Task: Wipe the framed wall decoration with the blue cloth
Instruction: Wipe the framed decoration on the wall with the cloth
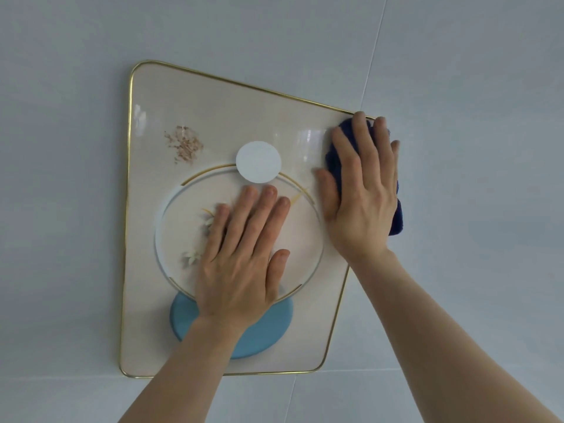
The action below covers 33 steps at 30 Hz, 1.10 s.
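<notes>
You are looking up at a framed wall decoration (146, 270), a cream panel with a thin gold rim, hanging on a pale wall (457, 71). Your left hand (241, 254) lies flat and open on the middle of the panel, fingers spread over a large printed ring, gripping nothing; it looks placed there to steady the frame against the wall while you wipe. Your right hand (363, 190), also flat with fingers extended, presses the blue cloth (396, 218) against the panel's upper right corner, near the gold rim. The cloth is pinned under the palm rather than pinched, which suits a sliding wipe.

Most of the cloth is hidden beneath your right hand; only dark blue edges show above the fingertips, to the left of them and on the right side. Your left hand and forearm cover part of the ring, a small flower motif and a light blue disc (268, 334) below. The frame's upper right corner is covered. A brownish speckled patch (184, 145) at the upper left could be print or dirt; you cannot tell which.
</notes>
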Available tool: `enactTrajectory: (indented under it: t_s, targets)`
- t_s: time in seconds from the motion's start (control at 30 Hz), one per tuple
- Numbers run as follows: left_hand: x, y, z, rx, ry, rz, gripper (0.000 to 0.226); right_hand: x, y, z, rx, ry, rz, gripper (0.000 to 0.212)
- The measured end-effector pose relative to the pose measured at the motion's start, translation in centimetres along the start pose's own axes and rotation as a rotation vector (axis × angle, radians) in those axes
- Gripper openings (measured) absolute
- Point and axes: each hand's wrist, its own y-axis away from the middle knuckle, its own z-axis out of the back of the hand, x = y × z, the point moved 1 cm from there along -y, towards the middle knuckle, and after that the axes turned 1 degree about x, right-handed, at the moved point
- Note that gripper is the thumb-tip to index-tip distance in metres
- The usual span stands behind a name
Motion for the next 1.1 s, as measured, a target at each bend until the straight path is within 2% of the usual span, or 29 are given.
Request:
enactTrajectory:
  t_s: [0.2, 0.43, 0.57, 0.67, 0.73, 0.83, 0.9, 0.97, 1.03, 1.1]
  targets:
    - [-0.3, 0.1, -0.2, -0.007, -0.008, 0.014, 0.060, 1.6, 0.0, 0.0, 0.082, -0.095, -0.161, 0.050]
    - [-0.3, 0.1, 0.1, -0.001, 0.002, 0.025, 0.059, 1.6, 4.1, 0.8, 0.090, -0.051, 0.018, 0.044]
    - [-0.4, -0.1, 1.1, 0.040, 0.061, 0.025, 0.058, 1.6, 9.5, 2.6, 0.194, -0.063, 0.064, 0.045]
    - [-0.8, -0.4, 2.5, 0.087, 0.120, 0.039, 0.057, 1.3, 11.7, 4.1, 0.289, -0.079, 0.053, 0.067]
    - [-1.1, -0.5, 3.5, 0.136, 0.161, 0.056, 0.058, 1.4, 13.0, 5.9, 0.382, -0.059, 0.074, 0.080]
    - [-1.4, -0.7, 5.4, 0.220, 0.215, 0.082, 0.061, 2.1, 14.4, 9.4, 0.615, 0.014, 0.087, 0.077]
    - [-1.5, -0.8, 6.7, 0.265, 0.241, 0.089, 0.064, 2.5, 14.5, 11.1, 0.840, 0.018, -0.046, 0.058]
    - [-1.3, -0.4, 8.0, 0.290, 0.263, 0.095, 0.062, 2.5, 13.3, 12.4, 0.932, -0.118, -0.328, 0.037]
    - [-0.5, 0.1, 9.2, 0.268, 0.284, 0.124, 0.060, 2.6, 10.8, 13.8, 0.872, -0.321, -0.658, 0.033]
    - [0.9, 0.4, 10.2, 0.218, 0.289, 0.196, 0.059, 3.7, 7.1, 15.2, 0.746, -0.542, -0.835, 0.036]
